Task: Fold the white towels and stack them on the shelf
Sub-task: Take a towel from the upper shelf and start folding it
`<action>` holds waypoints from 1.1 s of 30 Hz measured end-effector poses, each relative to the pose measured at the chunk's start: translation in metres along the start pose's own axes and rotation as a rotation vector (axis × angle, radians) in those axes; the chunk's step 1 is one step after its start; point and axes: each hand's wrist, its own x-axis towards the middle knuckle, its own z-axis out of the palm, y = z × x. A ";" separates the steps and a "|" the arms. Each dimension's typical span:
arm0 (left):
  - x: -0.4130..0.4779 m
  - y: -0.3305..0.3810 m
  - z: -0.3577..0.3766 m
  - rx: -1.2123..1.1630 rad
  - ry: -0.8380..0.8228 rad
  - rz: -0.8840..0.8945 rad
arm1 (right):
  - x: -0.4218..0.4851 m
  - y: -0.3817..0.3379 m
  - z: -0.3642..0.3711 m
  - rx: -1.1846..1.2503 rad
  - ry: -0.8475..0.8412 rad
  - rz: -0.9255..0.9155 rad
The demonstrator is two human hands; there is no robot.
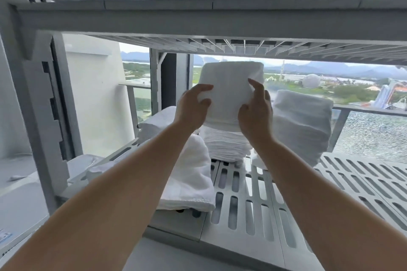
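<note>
Folded white towel (231, 81) is hanging in the air inside the shelving bay, tipped up toward the viewer, just above the middle stack (224, 145) on the slatted shelf (253, 204). 2 bare hands are holding it by its lower part: the left hand (193, 105) is pinching the left edge between thumb and curled fingers, and the right hand (255, 110) is gripping the right edge, with its forefinger lying up the cloth. The towel is looking soft, light and floppy, so I am judging that a grip at only 1 point would be letting the folds sag open. Taking both sides low, close to the thick folded edge, is looking like the way to hold the bundle square. Room is looking tight overhead, where the upper shelf (198, 20) is sitting just above the towel's top edge. A taller stack (301, 125) is standing just to the right. A looser pile (189, 178) is lying to the left, near the shelf's front edge, so the open path is appearing to run straight down onto the middle stack.
</note>
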 end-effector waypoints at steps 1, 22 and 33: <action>0.008 -0.002 0.004 0.006 0.012 0.004 | 0.007 0.002 0.006 0.026 0.007 0.001; 0.070 -0.053 0.073 0.378 -0.361 -0.170 | 0.054 0.078 0.080 -0.514 -0.398 0.177; 0.056 -0.048 0.071 0.472 -0.362 -0.114 | 0.055 0.072 0.074 -0.688 -0.466 0.086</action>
